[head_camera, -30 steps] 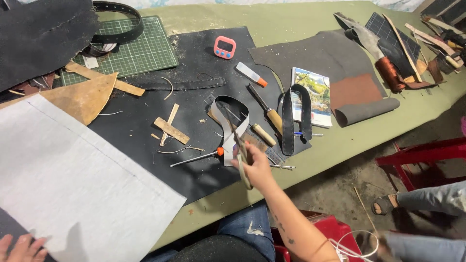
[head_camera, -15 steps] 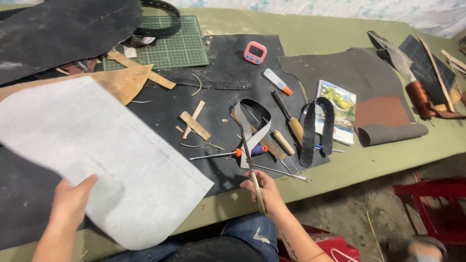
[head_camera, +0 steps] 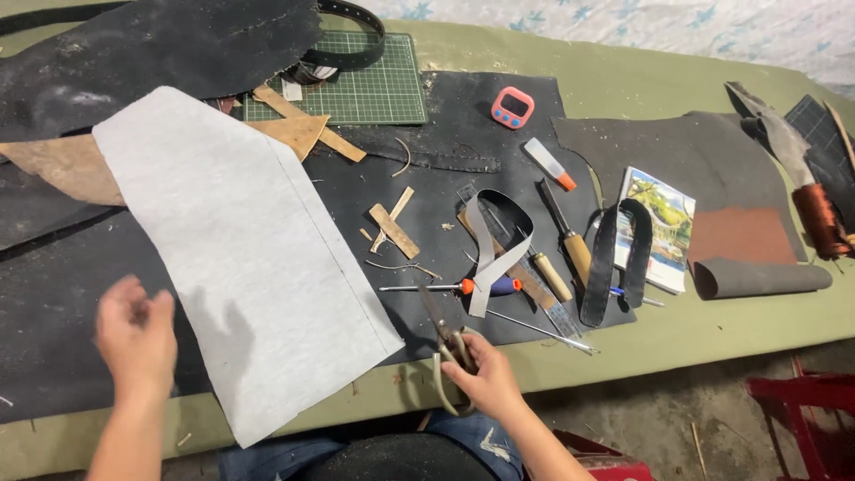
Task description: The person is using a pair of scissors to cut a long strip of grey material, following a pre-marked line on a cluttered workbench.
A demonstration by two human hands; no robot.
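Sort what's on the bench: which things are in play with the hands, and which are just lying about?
In play: scissors in the right hand; grey sheet beside the left hand.

Lying about: pink timer, green cutting mat, screwdriver, wooden-handled tools, booklet.

My right hand (head_camera: 488, 381) holds scissors (head_camera: 445, 343) of dull grey metal. My left hand (head_camera: 135, 337) hovers over matt black leather (head_camera: 62, 294), rough and dusty, beside a pale grey sheet (head_camera: 240, 249) of soft cloth-like weave. The chisel (head_camera: 565, 240) has a smooth wooden handle. The counter (head_camera: 659, 330) wears matt green cloth.
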